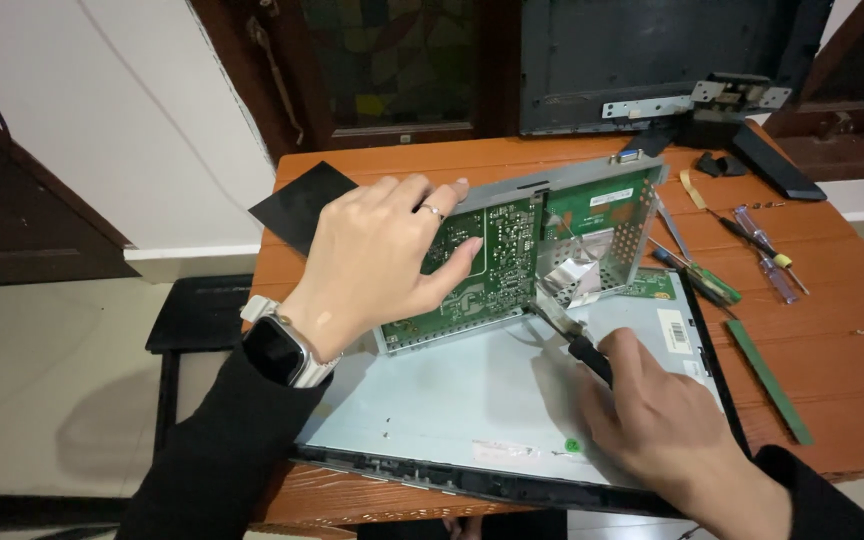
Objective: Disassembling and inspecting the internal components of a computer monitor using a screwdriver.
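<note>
right hand [667,425] grip closed on pliers [567,335], left hand [377,260] grip tilting metal tray [592,180], white label [674,330]

Tool tip [555,318] — behind board [497,262] edge

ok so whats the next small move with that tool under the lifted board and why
Probably ease the tool tip a little further in at the board's lower edge. The left hand holds the green circuit board tray tilted up off the panel, and the right hand points the tool there.

white wall [132,120], dark wood-framed window [392,70], pale tiled floor [42,380], black stool [197,315]
</note>
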